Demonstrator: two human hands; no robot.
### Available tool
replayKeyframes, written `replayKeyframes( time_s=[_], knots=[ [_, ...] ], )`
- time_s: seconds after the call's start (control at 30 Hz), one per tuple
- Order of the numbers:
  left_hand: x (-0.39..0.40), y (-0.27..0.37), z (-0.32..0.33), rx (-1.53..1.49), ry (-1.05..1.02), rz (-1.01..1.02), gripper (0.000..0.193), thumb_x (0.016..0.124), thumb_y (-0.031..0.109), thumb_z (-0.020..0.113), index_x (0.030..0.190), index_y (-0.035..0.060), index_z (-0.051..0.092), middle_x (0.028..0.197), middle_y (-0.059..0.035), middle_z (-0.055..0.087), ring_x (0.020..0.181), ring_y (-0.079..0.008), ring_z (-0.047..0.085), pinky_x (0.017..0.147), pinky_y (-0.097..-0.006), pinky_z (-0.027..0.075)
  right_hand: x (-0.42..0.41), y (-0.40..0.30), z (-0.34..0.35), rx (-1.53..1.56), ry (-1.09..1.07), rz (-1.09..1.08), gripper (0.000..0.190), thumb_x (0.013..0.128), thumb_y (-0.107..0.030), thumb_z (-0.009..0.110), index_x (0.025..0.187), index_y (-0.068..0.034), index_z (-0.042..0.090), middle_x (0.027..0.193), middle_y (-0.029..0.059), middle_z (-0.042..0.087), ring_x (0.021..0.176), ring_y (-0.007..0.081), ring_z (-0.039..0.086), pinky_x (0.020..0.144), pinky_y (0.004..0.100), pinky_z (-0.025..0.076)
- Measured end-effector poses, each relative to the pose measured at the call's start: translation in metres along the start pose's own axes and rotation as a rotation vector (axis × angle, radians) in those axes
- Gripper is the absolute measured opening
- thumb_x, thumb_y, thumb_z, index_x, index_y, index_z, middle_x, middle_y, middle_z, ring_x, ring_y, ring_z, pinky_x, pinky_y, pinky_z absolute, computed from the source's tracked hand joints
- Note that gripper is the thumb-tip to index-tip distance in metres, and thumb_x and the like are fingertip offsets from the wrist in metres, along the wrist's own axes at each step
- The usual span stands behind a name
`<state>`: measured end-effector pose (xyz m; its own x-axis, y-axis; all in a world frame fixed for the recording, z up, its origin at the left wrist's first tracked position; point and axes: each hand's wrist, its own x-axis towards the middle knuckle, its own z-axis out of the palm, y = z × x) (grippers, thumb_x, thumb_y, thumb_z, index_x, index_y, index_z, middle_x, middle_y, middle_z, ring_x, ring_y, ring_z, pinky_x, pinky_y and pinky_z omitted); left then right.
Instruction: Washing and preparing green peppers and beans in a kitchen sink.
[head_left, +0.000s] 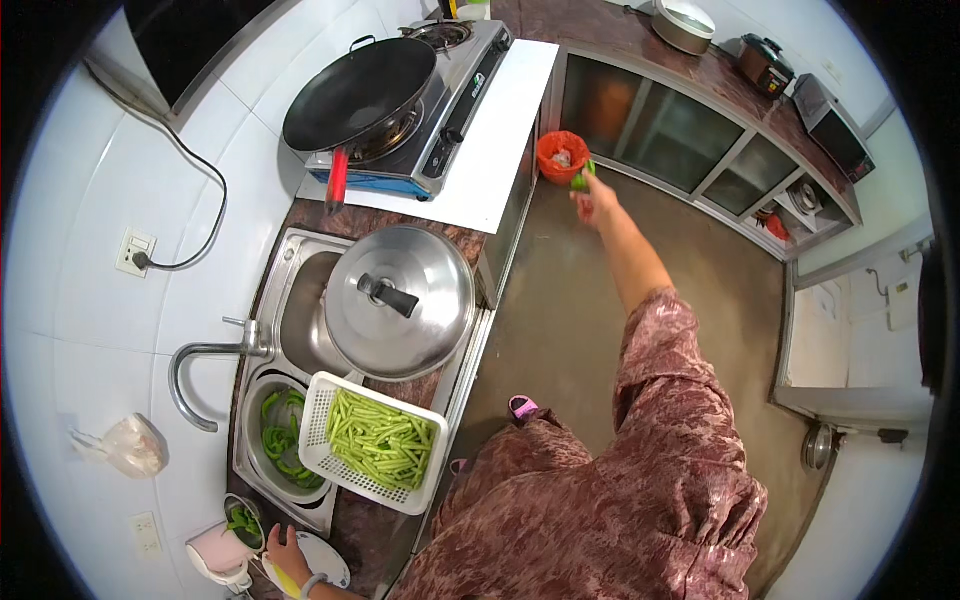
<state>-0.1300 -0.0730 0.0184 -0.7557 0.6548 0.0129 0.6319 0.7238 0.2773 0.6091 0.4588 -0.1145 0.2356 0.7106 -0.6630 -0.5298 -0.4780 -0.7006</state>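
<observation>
My right hand (596, 204) reaches out over the floor, its fingers around a piece of green pepper (582, 177). That piece is beside the near rim of a small waste bin (553, 169) lined with a red bag. At the lower left, my left hand (289, 556) is over the edge of a white plate (331, 555), close to a metal cup (259, 538) holding green pepper pieces (241, 519). A yellow object (286, 582) shows along this hand; whether it is gripped is unclear. Cut green peppers (279, 442) lie in a metal basin (253, 397) in the sink.
A white plastic basket (315, 442) of cut green beans (382, 439) rests across the sink edge. Beyond it are a large metal lid (442, 322), a faucet (202, 350) and a black wok (360, 97) on a gas stove (450, 157). A pink-and-white kettle (217, 551) stands lower left.
</observation>
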Motion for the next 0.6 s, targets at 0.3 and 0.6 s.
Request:
replayKeyframes(
  time_s=[0.3,0.6],
  knots=[
    [-0.012,0.034,0.006,-0.012,-0.013,0.040,0.036,0.076,0.016,0.070,0.107,-0.0003,0.062,0.108,-0.0156,0.061,0.104,-0.0306,0.055,0.091,-0.0381,0.042,-0.007,0.074,-0.019,-0.153,-0.207,0.084,0.020,0.088,-0.029,0.059,0.073,-0.014,0.055,0.068,0.0031,0.063,0.048,0.0077,0.048,0.043,0.0230,0.037],
    [0.011,-0.004,0.003,0.027,0.074,0.256,0.038,0.072,0.016,0.071,0.106,0.0028,0.062,0.104,-0.0139,0.061,0.098,-0.0332,0.055,0.087,-0.0412,0.043,-0.144,0.191,-0.013,-0.237,0.012,-0.003,0.011,0.087,-0.020,0.057,0.079,-0.013,0.056,0.060,-0.0046,0.046,0.050,0.0063,0.041,0.043,0.0204,0.034]
  ],
)
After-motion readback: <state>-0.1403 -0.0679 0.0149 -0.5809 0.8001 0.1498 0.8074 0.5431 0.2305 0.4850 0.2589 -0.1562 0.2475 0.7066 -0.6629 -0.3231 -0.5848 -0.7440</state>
